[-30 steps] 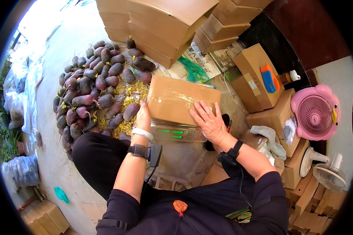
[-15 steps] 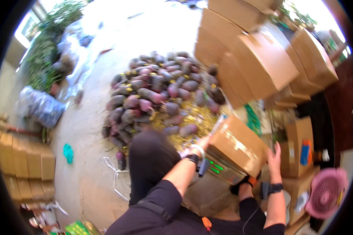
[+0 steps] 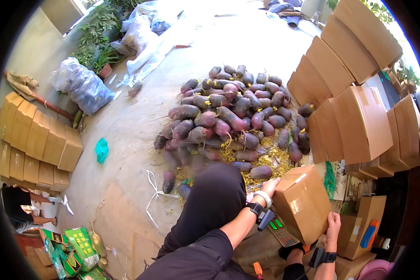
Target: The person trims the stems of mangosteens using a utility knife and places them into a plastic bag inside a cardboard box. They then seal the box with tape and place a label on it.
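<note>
A closed, taped cardboard box (image 3: pixel 301 200) is tilted between my two hands, over a scale (image 3: pixel 284 237) with green lit digits. My left hand (image 3: pixel 269 185) grips the box at its far left edge, fingers partly hidden behind it. My right hand (image 3: pixel 332 227) presses its fingers against the lower right side. The scale shows only in part below the box; whether the two still touch I cannot tell. Just beyond my bent knee lies a big pile of dark purple radishes (image 3: pixel 228 109), with yellow shreds (image 3: pixel 276 161) scattered along its near right side.
Cardboard boxes (image 3: pixel 359 121) are stacked at the right, and more boxes (image 3: pixel 37 135) at the left. A stuffed plastic bag (image 3: pixel 81 86) and plants stand at the far left. White string (image 3: pixel 154 198) and a teal bag scrap (image 3: pixel 101 150) lie on the floor. Another person's legs (image 3: pixel 37 207) show at lower left.
My view has swung left, so the scene sits further right. The box is more tilted, showing more of its side. My right hand's fingers have closed in against it.
</note>
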### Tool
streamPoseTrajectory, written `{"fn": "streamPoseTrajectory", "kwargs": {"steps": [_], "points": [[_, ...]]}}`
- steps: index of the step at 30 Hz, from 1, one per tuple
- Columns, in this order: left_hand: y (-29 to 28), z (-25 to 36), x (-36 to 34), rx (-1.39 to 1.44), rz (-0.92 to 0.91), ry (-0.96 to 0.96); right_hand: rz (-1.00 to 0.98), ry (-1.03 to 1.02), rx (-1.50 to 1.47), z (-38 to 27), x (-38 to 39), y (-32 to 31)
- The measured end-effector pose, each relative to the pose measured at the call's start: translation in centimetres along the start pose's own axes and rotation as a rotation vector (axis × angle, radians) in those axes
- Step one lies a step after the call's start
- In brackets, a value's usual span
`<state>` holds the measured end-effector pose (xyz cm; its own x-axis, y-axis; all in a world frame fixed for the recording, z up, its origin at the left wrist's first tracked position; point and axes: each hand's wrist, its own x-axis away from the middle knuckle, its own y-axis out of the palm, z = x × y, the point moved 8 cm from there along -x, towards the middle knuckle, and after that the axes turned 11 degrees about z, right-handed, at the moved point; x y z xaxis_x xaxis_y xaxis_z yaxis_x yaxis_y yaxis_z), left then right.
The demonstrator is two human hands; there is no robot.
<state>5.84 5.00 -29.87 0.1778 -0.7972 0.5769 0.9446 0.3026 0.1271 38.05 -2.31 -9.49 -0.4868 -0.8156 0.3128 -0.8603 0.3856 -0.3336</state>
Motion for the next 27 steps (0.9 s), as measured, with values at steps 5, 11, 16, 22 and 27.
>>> {"fn": "streamPoseTrajectory", "kwargs": {"steps": [5, 11, 16, 22, 27], "points": [[3.5, 13.8, 6.9, -0.214, 0.081, 0.198, 0.072, -0.098, -0.189, -6.2, 1.6, -3.9], [-1.5, 32.9, 17.0, 0.068, 0.111, 0.636, -0.059, -0.470, -0.249, -24.7, 7.3, -2.2], [-13.2, 44.5, 24.6, 0.476, -0.103, 0.679, -0.256, -0.599, -0.373, -35.6, 15.1, 6.5], [-33.5, 43.3, 31.0, 0.503, 0.042, 0.663, -0.505, -0.591, -0.300, -37.4, 25.4, 23.6], [-48.0, 31.3, 30.2, 0.603, 0.189, 0.538, -0.806, -0.332, -0.193, -26.8, 31.3, 37.2]]}}
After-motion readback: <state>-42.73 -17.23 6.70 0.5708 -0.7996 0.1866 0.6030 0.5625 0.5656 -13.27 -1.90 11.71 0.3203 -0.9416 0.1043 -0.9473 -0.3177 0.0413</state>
